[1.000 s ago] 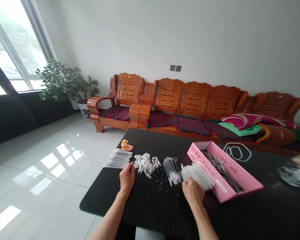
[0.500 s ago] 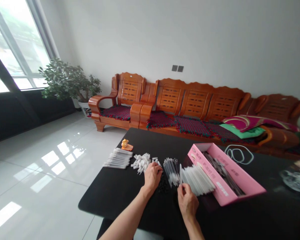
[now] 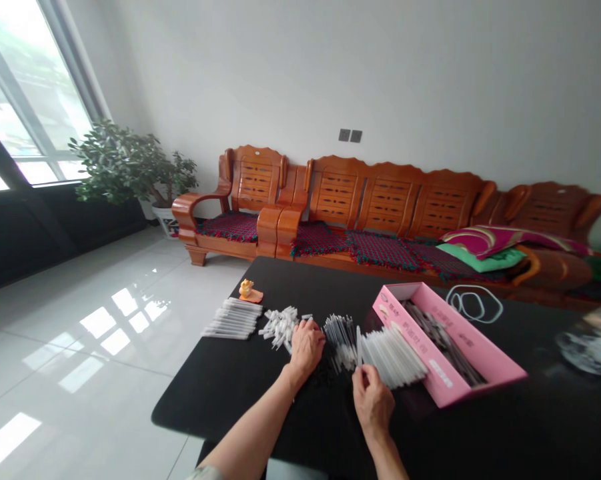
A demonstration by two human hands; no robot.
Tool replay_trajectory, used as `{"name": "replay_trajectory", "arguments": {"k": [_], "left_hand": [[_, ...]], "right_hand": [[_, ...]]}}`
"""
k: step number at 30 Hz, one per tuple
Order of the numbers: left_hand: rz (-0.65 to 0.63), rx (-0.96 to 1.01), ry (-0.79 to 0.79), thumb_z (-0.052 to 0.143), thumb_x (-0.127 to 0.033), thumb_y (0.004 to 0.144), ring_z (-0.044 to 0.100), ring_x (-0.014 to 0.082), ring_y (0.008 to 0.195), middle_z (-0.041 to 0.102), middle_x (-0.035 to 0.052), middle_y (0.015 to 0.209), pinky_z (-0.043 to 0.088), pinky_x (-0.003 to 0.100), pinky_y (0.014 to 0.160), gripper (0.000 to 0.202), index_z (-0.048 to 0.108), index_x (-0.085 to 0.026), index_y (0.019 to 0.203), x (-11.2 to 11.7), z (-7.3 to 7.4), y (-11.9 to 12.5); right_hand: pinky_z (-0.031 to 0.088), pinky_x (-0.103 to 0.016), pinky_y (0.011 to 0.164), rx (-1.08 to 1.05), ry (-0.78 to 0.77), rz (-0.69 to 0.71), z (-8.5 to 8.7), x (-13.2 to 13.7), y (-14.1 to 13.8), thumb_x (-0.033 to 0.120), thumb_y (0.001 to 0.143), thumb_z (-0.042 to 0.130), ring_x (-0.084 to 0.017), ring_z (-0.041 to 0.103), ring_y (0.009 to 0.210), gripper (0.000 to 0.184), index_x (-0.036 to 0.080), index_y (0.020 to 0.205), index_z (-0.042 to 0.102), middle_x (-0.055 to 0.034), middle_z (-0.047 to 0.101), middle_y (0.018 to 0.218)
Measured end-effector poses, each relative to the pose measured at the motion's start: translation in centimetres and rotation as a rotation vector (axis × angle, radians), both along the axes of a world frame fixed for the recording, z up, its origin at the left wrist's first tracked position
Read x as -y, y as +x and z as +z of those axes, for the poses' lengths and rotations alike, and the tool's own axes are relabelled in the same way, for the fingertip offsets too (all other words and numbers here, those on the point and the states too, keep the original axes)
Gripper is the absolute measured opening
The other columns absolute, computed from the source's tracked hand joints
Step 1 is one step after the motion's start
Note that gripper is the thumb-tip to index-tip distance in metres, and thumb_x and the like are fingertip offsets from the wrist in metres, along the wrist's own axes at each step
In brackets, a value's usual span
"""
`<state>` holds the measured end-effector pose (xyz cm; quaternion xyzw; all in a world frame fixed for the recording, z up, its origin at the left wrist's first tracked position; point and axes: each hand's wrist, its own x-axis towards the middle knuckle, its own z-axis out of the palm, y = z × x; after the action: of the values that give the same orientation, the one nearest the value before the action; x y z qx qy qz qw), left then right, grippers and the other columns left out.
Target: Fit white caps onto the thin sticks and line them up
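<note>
My left hand (image 3: 306, 345) rests fingers-down on the black table (image 3: 230, 393), over a pile of small black pieces that it mostly hides, beside a heap of short white caps (image 3: 280, 325). My right hand (image 3: 371, 399) is closed in a pinch on one thin white tube (image 3: 359, 345) that stands upright. Just right of it lies a fan of white tubes (image 3: 395, 350); a bundle of thin clear refills (image 3: 341, 331) lies between my hands.
A pink cardboard box (image 3: 473, 357) with dark sticks inside sits at the right. A row of white pens (image 3: 233, 318) and a small orange figure (image 3: 249, 291) lie at the left end. White rings (image 3: 473, 303) lie behind the box. A wooden sofa (image 3: 380, 213) stands beyond the table.
My left hand moved right from the white caps to the black pieces. My right hand left the fan of white tubes, drew back toward me and now holds a single tube upright.
</note>
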<state>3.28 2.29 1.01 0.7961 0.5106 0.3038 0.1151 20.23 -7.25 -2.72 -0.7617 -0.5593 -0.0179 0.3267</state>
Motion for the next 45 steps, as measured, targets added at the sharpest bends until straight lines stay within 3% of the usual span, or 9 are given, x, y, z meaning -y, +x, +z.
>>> {"name": "replay_trajectory", "arguments": {"k": [11,15,24,32,45], "left_hand": [[0.185,-0.150,-0.078,0.067,-0.035,0.074,0.047,0.0281,0.103,0.058,0.0115,0.104,0.035,0.040,0.087,0.020,0.068,-0.017,0.082,-0.8,0.8,1.9],[0.177,-0.176,-0.071,0.063,-0.037,0.075,0.046,0.0275,0.104,0.058,0.0110,0.105,0.034,0.040,0.089,0.023,0.069,-0.016,0.085,-0.8,0.9,2.3],[0.200,-0.257,-0.050,0.054,-0.022,0.073,0.044,0.0312,0.103,0.057,0.0178,0.104,0.031,0.043,0.090,0.026,0.074,-0.011,0.084,-1.7,1.0,3.5],[0.233,-0.235,-0.092,0.050,-0.015,0.074,0.045,0.0305,0.104,0.058,0.0176,0.105,0.031,0.042,0.092,0.028,0.075,-0.011,0.085,-1.8,1.1,4.2],[0.275,-0.296,-0.190,0.053,-0.022,0.070,0.039,0.0335,0.117,0.051,0.0190,0.129,0.029,0.047,0.098,0.037,0.074,-0.011,0.099,-2.2,1.8,5.1]], "right_hand": [[0.033,-0.027,0.049,0.054,0.103,0.020,-0.7,-0.1,0.3,0.041,0.092,0.039,-0.020,0.063,0.051,0.035,0.018,0.084,0.064,-0.0066,0.069,0.061],[0.033,-0.027,0.047,0.065,0.161,0.034,-1.0,-0.3,0.4,0.043,0.093,0.038,-0.020,0.062,0.049,0.036,0.019,0.082,0.063,-0.0054,0.068,0.059],[0.033,-0.027,0.047,0.074,0.185,0.048,-0.7,-0.1,0.3,0.042,0.093,0.038,-0.020,0.062,0.048,0.035,0.019,0.081,0.062,-0.0048,0.068,0.057],[0.033,-0.027,0.047,0.077,0.173,0.033,-0.6,-0.1,0.2,0.042,0.093,0.038,-0.019,0.062,0.048,0.036,0.019,0.081,0.063,-0.0054,0.068,0.058],[0.033,-0.028,0.047,0.071,0.157,0.014,-0.7,-0.2,0.2,0.041,0.092,0.037,-0.021,0.063,0.047,0.037,0.018,0.081,0.064,-0.0060,0.068,0.057]]}}
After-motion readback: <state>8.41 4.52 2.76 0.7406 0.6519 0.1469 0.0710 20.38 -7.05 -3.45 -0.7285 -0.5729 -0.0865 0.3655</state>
